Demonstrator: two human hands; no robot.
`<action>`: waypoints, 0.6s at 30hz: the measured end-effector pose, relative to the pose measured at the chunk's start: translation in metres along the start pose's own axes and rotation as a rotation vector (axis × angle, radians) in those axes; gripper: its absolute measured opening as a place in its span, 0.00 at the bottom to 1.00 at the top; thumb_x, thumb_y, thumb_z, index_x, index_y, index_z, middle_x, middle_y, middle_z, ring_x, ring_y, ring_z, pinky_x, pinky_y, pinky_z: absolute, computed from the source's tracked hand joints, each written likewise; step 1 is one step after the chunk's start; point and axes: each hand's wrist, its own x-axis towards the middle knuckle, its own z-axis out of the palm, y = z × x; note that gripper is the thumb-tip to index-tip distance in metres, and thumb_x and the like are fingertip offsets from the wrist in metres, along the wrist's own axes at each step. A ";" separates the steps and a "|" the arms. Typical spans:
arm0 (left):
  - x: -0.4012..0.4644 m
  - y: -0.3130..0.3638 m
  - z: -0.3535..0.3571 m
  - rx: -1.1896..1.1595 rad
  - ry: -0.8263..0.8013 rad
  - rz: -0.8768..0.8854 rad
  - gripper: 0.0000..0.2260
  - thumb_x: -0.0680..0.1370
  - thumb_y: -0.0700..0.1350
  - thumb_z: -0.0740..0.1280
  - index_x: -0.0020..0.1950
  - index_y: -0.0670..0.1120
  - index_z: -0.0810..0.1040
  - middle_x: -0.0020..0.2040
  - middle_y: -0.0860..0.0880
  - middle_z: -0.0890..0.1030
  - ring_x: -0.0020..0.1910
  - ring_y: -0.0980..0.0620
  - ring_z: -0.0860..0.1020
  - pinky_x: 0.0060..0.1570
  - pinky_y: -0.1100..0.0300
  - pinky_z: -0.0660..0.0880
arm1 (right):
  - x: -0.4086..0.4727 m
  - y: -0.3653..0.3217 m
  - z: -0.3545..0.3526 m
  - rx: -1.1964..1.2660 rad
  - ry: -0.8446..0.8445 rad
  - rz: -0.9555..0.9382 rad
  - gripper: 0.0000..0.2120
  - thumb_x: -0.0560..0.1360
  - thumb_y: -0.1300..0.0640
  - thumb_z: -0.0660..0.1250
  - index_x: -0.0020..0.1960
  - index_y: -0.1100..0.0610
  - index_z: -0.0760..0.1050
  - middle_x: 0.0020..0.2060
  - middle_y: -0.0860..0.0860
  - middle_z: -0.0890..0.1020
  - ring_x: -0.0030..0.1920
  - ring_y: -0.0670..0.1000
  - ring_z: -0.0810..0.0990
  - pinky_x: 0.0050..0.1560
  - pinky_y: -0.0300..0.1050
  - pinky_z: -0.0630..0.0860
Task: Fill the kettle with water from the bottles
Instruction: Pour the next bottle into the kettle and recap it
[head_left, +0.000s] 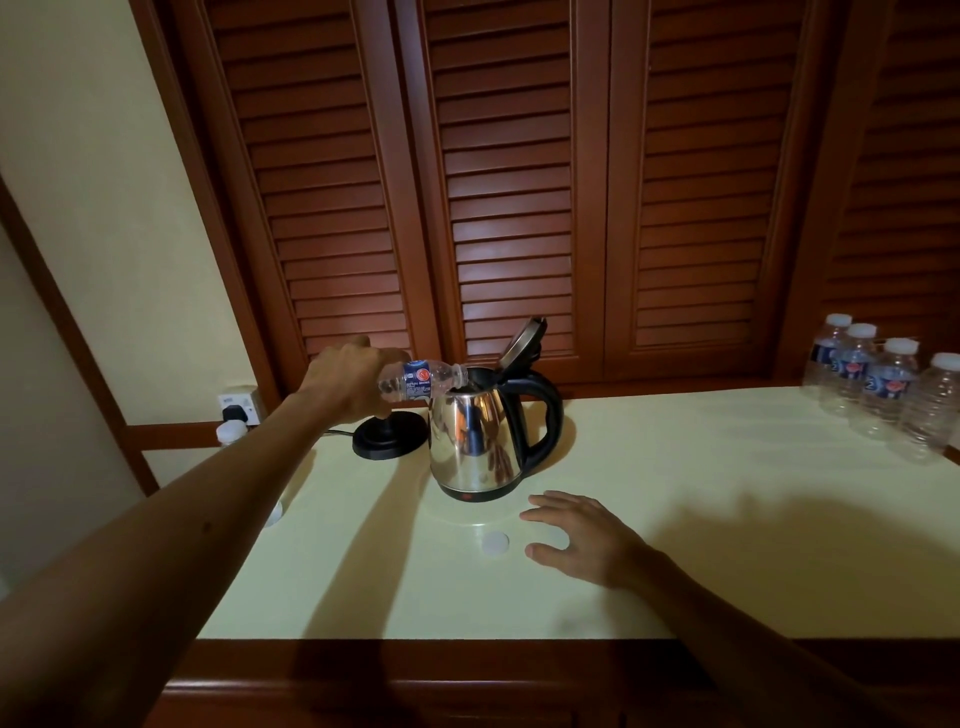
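Observation:
A steel kettle (475, 447) with a black handle stands on the cream counter (675, 545), its lid (522, 344) hinged up. My left hand (345, 382) grips a small clear water bottle (421, 381) with a blue label, tipped sideways with its neck at the kettle's mouth. My right hand (584, 535) rests flat on the counter in front of the kettle, fingers spread, holding nothing. A white bottle cap (494, 543) lies just left of it.
The kettle's black base (387, 436) sits behind and to its left, its cord running to a wall socket (239, 408). Several capped bottles (878, 387) stand at the far right. Another bottle's cap (231, 431) shows at the left edge. Louvred wooden doors (509, 182) rise behind.

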 end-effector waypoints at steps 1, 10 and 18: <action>0.000 0.000 -0.001 0.009 -0.004 0.000 0.34 0.71 0.52 0.77 0.75 0.57 0.68 0.60 0.43 0.75 0.57 0.44 0.74 0.52 0.52 0.76 | 0.000 0.000 0.000 0.001 0.000 0.000 0.29 0.74 0.34 0.61 0.72 0.42 0.67 0.74 0.39 0.64 0.75 0.41 0.56 0.75 0.46 0.54; 0.000 0.000 -0.005 0.052 0.002 0.012 0.35 0.71 0.52 0.77 0.75 0.57 0.66 0.61 0.42 0.73 0.59 0.43 0.74 0.54 0.50 0.76 | 0.000 0.000 0.000 0.004 0.008 0.001 0.28 0.74 0.35 0.61 0.71 0.42 0.67 0.74 0.39 0.64 0.75 0.40 0.56 0.74 0.44 0.53; 0.005 -0.004 -0.002 0.088 0.042 0.052 0.31 0.73 0.55 0.75 0.75 0.58 0.67 0.60 0.43 0.73 0.58 0.44 0.73 0.54 0.52 0.73 | 0.001 0.001 0.001 0.013 0.002 0.005 0.29 0.73 0.33 0.60 0.71 0.42 0.67 0.74 0.39 0.63 0.75 0.40 0.56 0.75 0.45 0.53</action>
